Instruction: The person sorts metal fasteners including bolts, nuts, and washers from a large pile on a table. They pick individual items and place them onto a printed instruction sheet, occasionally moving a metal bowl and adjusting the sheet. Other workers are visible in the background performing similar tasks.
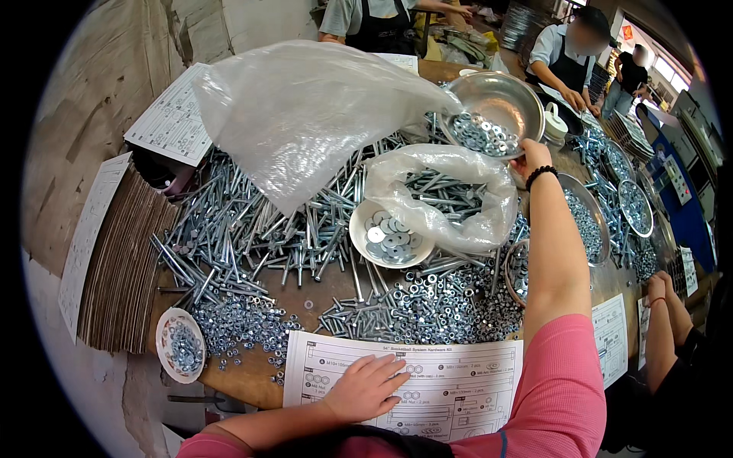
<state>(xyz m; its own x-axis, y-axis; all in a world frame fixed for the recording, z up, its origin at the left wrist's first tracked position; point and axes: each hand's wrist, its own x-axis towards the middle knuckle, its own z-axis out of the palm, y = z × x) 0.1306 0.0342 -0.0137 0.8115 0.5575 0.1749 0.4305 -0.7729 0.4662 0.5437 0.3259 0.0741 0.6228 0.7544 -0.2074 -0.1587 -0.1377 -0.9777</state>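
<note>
My left hand lies flat, fingers spread, on a printed instruction sheet at the table's near edge. My right arm reaches far forward, and my right hand is closed on the near right rim of a shiny metal bowl. The bowl is tilted, with flat washers gathered at its near side. Just left of it, a rolled-down clear plastic bag holds long bolts. A white bowl of large washers stands nearer me.
Long bolts and loose nuts cover much of the table. A plastic sheet drapes over the bolts. Stacked cardboard stands left, near a bowl of nuts. More metal bowls and a person's hands are right; people stand opposite.
</note>
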